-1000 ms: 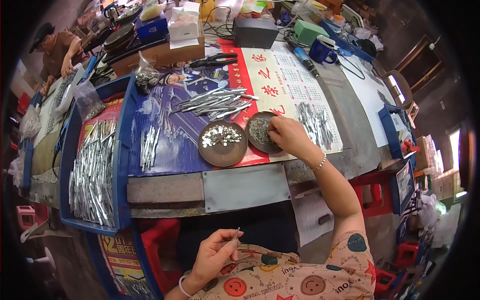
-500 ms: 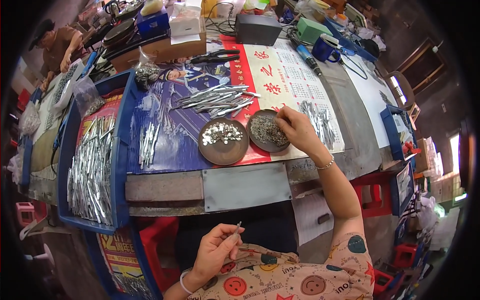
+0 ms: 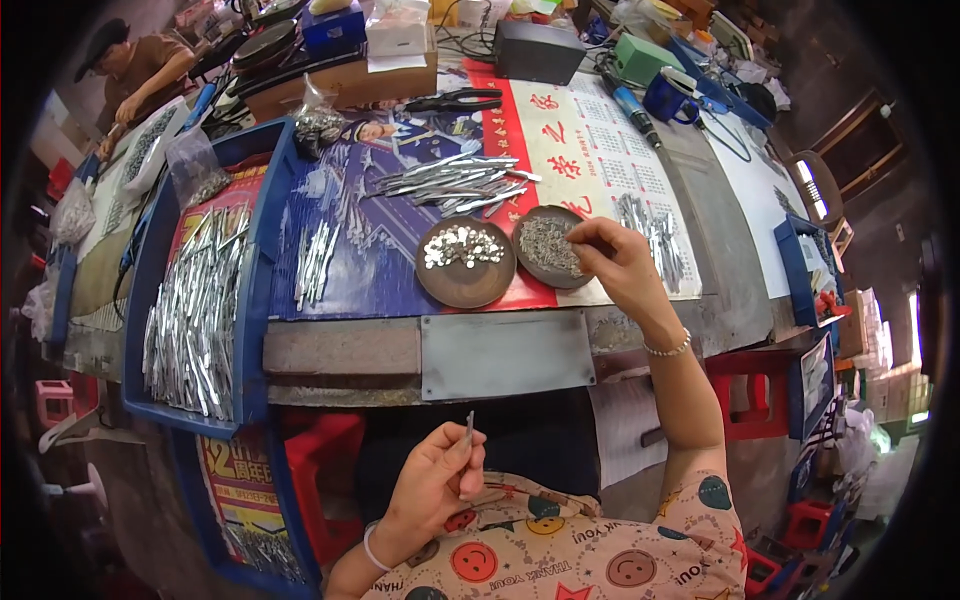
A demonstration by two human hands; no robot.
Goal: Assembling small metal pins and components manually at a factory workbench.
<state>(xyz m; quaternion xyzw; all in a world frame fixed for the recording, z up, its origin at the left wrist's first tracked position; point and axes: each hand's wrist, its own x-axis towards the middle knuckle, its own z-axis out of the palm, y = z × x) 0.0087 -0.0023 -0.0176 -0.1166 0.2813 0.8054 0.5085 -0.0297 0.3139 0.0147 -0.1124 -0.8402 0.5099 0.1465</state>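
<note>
My left hand (image 3: 428,492) is near my lap, thumb and fingers pinched on a thin silvery metal strip (image 3: 470,424) that points up. My right hand (image 3: 628,272) is at the right rim of a round brown dish (image 3: 549,280) of small metal pins (image 3: 545,240). Its thumb and forefinger are pressed together; whatever is between them is too small to make out. Beside that dish, to the left, a second brown dish (image 3: 465,288) holds small shiny round metal pieces (image 3: 462,247). Behind the dishes lies a pile of flat silvery strips (image 3: 455,182).
A blue tray (image 3: 258,300) full of metal strips stands at the left. Further strips lie on the calendar sheet at the right (image 3: 655,240) and on the poster (image 3: 317,262). Pliers (image 3: 455,100), a blue mug (image 3: 672,97) and a black box (image 3: 540,52) are farther back. Another person (image 3: 140,70) sits far left.
The view has shifted a little. My right hand has drawn slightly back from the pins toward the dish's near right edge. The strip in my left hand now points more upright.
</note>
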